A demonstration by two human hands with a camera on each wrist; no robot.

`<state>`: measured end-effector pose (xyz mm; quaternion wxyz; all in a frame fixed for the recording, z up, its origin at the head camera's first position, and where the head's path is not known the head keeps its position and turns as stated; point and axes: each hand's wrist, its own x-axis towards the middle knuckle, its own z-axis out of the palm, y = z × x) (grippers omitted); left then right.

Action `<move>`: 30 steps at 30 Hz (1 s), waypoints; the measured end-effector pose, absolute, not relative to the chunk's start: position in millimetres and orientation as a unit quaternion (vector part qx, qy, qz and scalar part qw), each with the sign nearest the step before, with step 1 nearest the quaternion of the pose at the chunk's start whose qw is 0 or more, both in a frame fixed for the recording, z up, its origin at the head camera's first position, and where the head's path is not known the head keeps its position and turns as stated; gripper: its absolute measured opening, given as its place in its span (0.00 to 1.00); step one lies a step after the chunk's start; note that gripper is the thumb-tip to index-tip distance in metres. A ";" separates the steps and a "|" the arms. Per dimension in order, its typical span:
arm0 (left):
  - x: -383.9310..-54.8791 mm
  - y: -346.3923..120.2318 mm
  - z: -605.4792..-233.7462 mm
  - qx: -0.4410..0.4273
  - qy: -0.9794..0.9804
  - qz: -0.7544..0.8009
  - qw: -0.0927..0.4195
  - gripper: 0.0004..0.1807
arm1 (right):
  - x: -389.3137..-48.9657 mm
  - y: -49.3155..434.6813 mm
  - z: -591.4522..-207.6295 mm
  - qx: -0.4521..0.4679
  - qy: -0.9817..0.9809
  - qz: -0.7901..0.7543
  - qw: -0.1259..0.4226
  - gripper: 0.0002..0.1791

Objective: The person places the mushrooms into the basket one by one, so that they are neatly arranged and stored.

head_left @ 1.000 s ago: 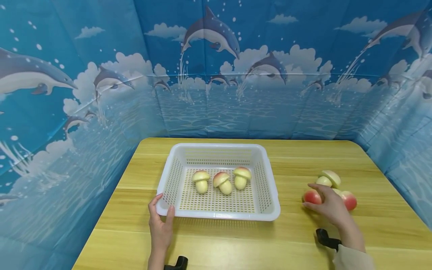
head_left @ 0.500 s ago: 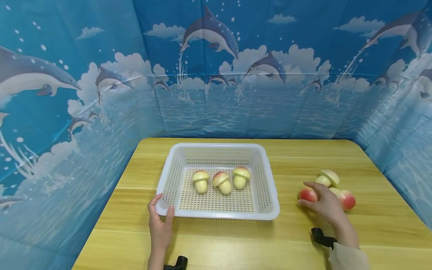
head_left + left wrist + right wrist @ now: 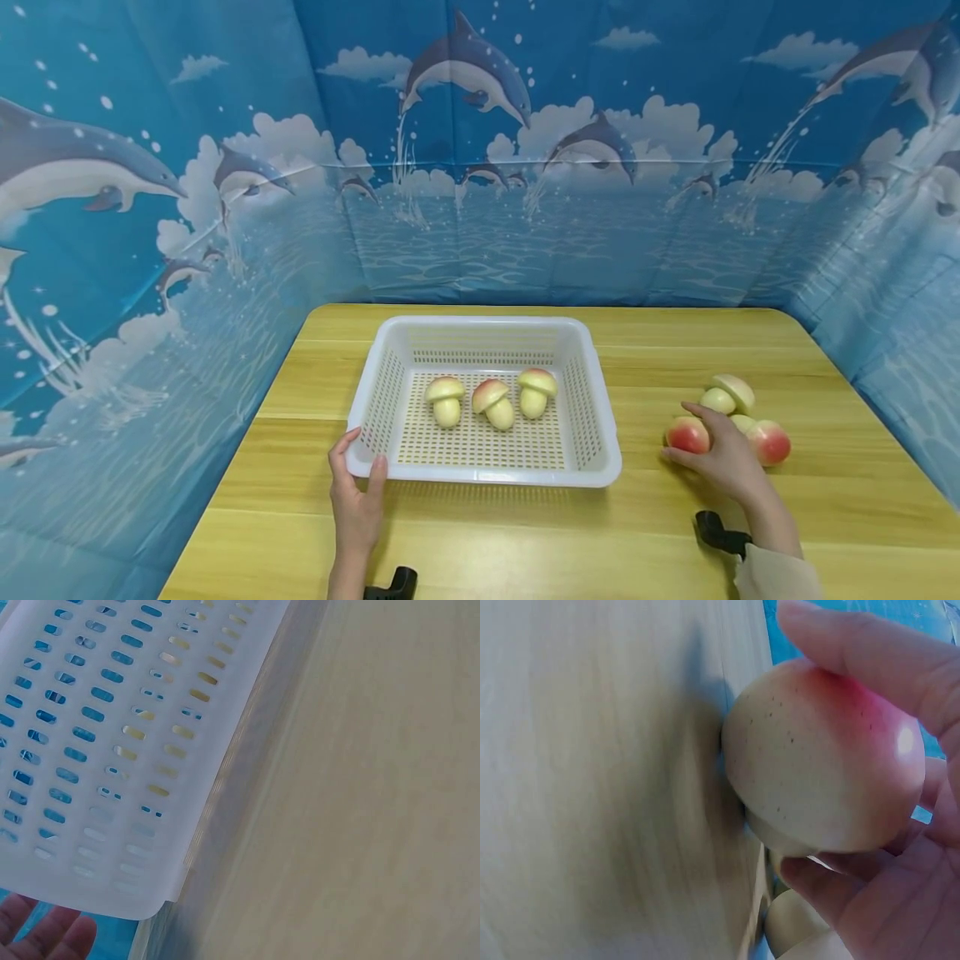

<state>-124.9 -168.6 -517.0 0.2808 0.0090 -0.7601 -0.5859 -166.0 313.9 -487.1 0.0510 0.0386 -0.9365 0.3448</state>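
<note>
My left hand [image 3: 357, 504] grips the near left corner of a white plastic basket [image 3: 517, 477], thumb at the front rim and fingers along the left side. In the left wrist view, fingertips [image 3: 64, 934] show beside the slotted basket wall [image 3: 112, 735]. Inside the basket lie three toy mushrooms, among them the middle mushroom [image 3: 492, 404]. On the right, my right hand [image 3: 727, 462] holds a red-capped toy mushroom [image 3: 687, 435] low over the table. In the right wrist view, thumb and fingers go round that mushroom [image 3: 817, 757], partly hiding it.
Beyond my right hand lie a pale mushroom [image 3: 735, 393] and a red-tipped one [image 3: 771, 442], the latter partly hidden by the hand. The wooden table [image 3: 525, 542] ends at a dolphin-print curtain [image 3: 480, 242] at the back and sides.
My right hand and the red-capped mushroom have shifted slightly left, then a touch back right. My left hand and the basket stay in place.
</note>
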 end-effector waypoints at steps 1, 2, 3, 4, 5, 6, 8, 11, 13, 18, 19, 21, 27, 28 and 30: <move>-125.0 -168.6 -516.9 0.009 -0.760 -0.586 0.281 0.27 | -165.7 313.9 -487.3 0.038 -0.936 0.347 0.049 0.48; -125.1 -168.5 -516.7 0.009 -0.760 -0.587 0.281 0.28 | -165.3 313.9 -487.6 0.036 -0.935 0.349 0.047 0.48; -125.1 -168.5 -516.7 0.010 -0.759 -0.587 0.281 0.28 | -165.0 313.9 -487.8 0.035 -0.934 0.353 0.043 0.48; -125.2 -168.5 -516.6 0.010 -0.759 -0.587 0.281 0.28 | -164.8 313.8 -488.0 0.033 -0.933 0.357 0.038 0.48; -125.2 -168.4 -516.6 0.011 -0.759 -0.587 0.281 0.28 | -164.6 313.8 -488.1 0.032 -0.932 0.358 0.035 0.48; -125.2 -168.4 -516.5 0.011 -0.760 -0.587 0.281 0.28 | -164.2 313.4 -488.1 0.031 -0.933 0.358 0.035 0.48; -125.3 -168.4 -516.5 0.010 -0.761 -0.586 0.280 0.28 | -163.7 312.9 -488.1 0.032 -0.933 0.356 0.034 0.46; -125.4 -168.4 -516.6 0.009 -0.761 -0.585 0.280 0.28 | -163.3 312.5 -487.9 0.035 -0.933 0.355 0.034 0.45; -125.4 -168.4 -516.5 0.009 -0.761 -0.585 0.280 0.27 | -162.9 312.2 -487.9 0.035 -0.933 0.356 0.034 0.44; -125.5 -168.4 -516.8 0.010 -0.761 -0.585 0.281 0.27 | -162.1 311.7 -488.0 0.032 -0.932 0.358 0.040 0.44; -125.6 -168.5 -516.9 0.009 -0.761 -0.585 0.281 0.27 | -162.0 311.6 -488.1 0.031 -0.932 0.358 0.042 0.44; -125.7 -168.6 -517.4 0.008 -0.761 -0.584 0.281 0.27 | -161.9 311.4 -488.4 0.030 -0.932 0.359 0.046 0.44; -126.0 -168.9 -518.2 0.007 -0.762 -0.582 0.283 0.27 | -163.4 312.4 -490.0 0.025 -0.933 0.356 0.047 0.44; -126.0 -169.0 -518.2 0.007 -0.762 -0.583 0.283 0.27 | -163.7 312.5 -490.2 0.024 -0.933 0.356 0.046 0.44; -125.8 -169.1 -518.4 0.007 -0.762 -0.582 0.283 0.27 | -163.9 312.6 -490.3 0.022 -0.933 0.356 0.046 0.44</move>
